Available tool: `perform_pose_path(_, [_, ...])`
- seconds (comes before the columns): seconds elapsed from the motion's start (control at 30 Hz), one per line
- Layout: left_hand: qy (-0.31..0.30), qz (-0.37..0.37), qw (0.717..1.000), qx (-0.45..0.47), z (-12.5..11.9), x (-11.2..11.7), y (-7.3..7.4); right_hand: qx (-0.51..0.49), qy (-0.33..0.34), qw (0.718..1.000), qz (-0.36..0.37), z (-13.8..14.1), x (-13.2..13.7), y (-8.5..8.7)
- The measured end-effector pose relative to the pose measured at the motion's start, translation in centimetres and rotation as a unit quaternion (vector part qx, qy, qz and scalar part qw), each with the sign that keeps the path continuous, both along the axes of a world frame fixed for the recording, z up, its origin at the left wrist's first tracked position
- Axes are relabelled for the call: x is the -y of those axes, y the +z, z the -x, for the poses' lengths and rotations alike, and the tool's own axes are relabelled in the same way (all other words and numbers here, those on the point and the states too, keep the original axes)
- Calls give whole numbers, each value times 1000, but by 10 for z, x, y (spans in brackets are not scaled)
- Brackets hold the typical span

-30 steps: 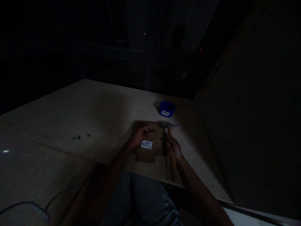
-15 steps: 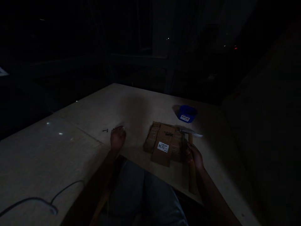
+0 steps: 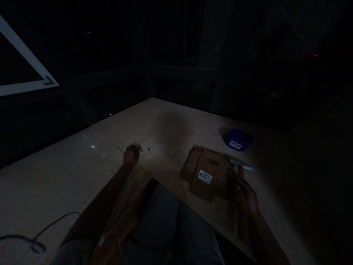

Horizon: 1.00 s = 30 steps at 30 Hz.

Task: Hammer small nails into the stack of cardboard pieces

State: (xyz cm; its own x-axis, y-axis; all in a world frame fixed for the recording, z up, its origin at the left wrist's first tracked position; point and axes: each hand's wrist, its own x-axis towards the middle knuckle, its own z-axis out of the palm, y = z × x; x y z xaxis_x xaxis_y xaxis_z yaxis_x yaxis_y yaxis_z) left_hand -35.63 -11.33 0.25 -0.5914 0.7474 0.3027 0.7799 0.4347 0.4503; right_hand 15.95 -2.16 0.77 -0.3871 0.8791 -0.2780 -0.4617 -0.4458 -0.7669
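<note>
My right hand (image 3: 246,193) is wrapped around the wooden handle of a hammer (image 3: 241,221). The hammer's metal head lies past the right edge of a flattened brown cardboard piece (image 3: 196,189) with a white label reading 1218. On the left, my left hand (image 3: 131,154) rests at the tabletop with its fingers curled together; what they hold, if anything, is hidden in the dimness. Just right of its fingertips is a small dark screw or nail (image 3: 141,150), and a second small dark fastener (image 3: 149,149) lies a little farther right.
Behind the cardboard stands a blue plastic container (image 3: 239,140) with a white label. A dark cable (image 3: 55,222) curls over the pale table (image 3: 176,125) at lower left. The table's near edge runs in front of my legs. Surroundings are very dark.
The view has turned left, so the table's things appear farther right. My left hand has moved left across the table, past the small fasteners. My right hand still holds the hammer.
</note>
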Motion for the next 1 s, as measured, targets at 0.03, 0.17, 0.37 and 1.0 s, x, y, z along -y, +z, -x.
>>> perform_pose_path(0.03, [1, 4, 1000, 1, 2, 0, 1, 2, 0, 1000, -3, 0, -1, -1])
perform_pose_path(0.17, [10, 18, 1000, -4, 4, 8, 6, 5, -5, 1000, -14, 0, -2, -3])
perform_pose_path(0.37, [-27, -68, 997, 32, -37, 0, 30, 12, -28, 999, -12, 4, 0, -2])
perform_pose_path(1.0, [-364, -15, 863, 350, -249, -106, 28, 35, -56, 998, -5, 11, 0, -3])
